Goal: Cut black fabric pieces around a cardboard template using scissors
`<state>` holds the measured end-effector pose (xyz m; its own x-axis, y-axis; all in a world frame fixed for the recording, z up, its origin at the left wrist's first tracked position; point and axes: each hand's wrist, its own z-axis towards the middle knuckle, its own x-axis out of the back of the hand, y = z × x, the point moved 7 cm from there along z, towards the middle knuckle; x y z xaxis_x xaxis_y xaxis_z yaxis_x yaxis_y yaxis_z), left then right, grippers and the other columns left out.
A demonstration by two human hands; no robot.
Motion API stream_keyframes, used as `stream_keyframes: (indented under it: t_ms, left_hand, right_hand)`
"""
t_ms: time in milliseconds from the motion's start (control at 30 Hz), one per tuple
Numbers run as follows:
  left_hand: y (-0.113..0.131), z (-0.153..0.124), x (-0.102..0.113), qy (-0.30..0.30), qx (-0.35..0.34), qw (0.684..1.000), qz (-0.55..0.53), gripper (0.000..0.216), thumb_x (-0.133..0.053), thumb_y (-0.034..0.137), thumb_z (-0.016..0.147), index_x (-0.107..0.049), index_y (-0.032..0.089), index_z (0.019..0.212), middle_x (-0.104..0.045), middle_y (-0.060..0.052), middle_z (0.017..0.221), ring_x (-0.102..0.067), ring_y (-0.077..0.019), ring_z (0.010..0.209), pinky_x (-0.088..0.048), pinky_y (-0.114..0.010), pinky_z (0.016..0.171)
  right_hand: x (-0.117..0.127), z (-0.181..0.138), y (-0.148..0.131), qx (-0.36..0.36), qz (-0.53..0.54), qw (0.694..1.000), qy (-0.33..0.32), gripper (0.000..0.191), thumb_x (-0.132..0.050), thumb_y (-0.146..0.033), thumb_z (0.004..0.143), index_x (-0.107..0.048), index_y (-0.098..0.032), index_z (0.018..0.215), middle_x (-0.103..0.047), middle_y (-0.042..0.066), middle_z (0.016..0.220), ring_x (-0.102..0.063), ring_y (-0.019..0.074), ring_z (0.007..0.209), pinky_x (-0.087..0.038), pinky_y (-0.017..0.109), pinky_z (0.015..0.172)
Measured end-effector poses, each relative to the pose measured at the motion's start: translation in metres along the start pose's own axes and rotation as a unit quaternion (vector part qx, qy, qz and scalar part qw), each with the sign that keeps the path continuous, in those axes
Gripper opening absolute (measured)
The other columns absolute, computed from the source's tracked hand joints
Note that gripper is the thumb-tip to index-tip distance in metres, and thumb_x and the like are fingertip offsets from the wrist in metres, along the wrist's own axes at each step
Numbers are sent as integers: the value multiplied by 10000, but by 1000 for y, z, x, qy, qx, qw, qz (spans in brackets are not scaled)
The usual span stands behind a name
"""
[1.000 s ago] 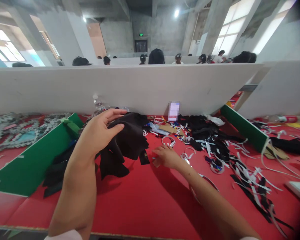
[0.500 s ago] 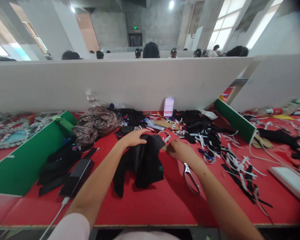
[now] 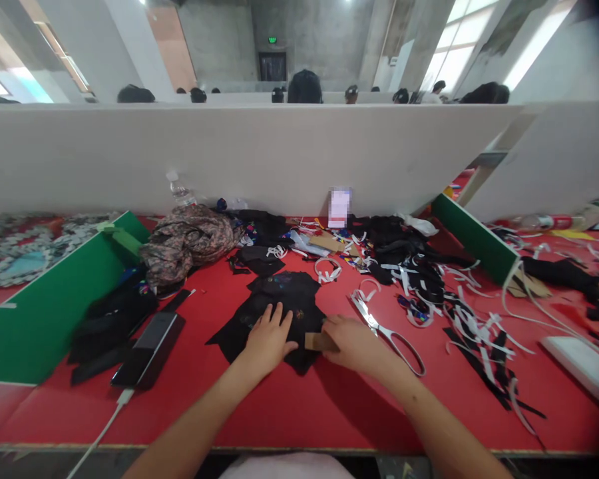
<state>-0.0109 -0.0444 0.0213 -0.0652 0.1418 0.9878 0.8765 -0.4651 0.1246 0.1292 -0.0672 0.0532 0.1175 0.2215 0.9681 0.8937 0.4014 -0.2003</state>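
A black fabric piece [image 3: 279, 299] lies spread flat on the red table [image 3: 299, 412]. My left hand [image 3: 267, 339] rests on it, palm down with fingers spread. Just to its right, my right hand [image 3: 352, 342] pinches a small brown cardboard piece [image 3: 317, 341] at the fabric's right edge. Silver scissors [image 3: 387, 326] lie on the table just right of my right hand, untouched.
A camouflage cloth bundle [image 3: 190, 239] and a water bottle [image 3: 180, 189] sit at the back left. A black phone with a white cable [image 3: 147, 349] lies left. Black and white strips [image 3: 459, 313] litter the right. Green dividers [image 3: 50, 313] flank the bay; a white partition [image 3: 279, 153] stands behind.
The black fabric came from the left, was lowered and now lies spread flat. My left hand went from gripping it to pressing on it. My right hand moved nearer with the cardboard piece.
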Motion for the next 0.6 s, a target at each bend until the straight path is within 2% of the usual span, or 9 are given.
stream_keyframes:
  t_ms: [133,200,300,400,500,600]
  left_hand:
    - [-10,-8,-1,-43,-45,997,-34,711,-595,441,696,-341,242,1330,-239,-127,1438,-195,-315,1312,-271,-480,997]
    - [-14,-13,7,-46,-49,997,-43,738,-602,467,678,-340,245,1330,-242,-124,1437,-194,-323,1310,-252,-484,1005]
    - [-26,-18,29,5,-9,999,-37,628,-517,455,755,-385,176,1303,-367,-161,1370,-321,-315,1258,-291,-438,985]
    - [-37,-23,51,66,56,996,-14,467,-431,389,825,-475,126,1209,-551,-178,1171,-503,-296,1080,-376,-398,885]
    - [-32,-26,56,64,66,996,-7,351,-450,363,820,-551,151,1080,-615,-135,994,-560,-274,928,-417,-367,777]
    - [-19,-27,47,39,57,998,-12,269,-490,359,799,-582,171,969,-611,-102,906,-561,-251,857,-421,-340,720]
  right_hand:
    - [-3,-12,-2,28,16,999,-36,212,-621,-322,685,-594,-208,861,-612,54,844,-564,214,800,-346,268,631]
    - [6,-9,2,25,24,999,-21,236,-622,-340,697,-599,-213,894,-602,52,861,-556,210,818,-352,269,650]
    - [23,10,4,12,12,999,39,283,-628,-340,714,-595,-208,962,-570,65,933,-530,214,877,-352,284,718]
    - [24,36,-12,65,17,996,66,336,-636,-316,728,-570,-231,1047,-542,56,969,-502,204,929,-344,281,758]
    - [11,58,-22,91,17,994,57,339,-641,-348,734,-581,-221,1043,-536,62,947,-493,201,927,-340,282,767]
    - [-2,69,-25,100,10,994,50,345,-639,-360,737,-583,-220,1047,-539,63,953,-484,208,935,-334,300,780]
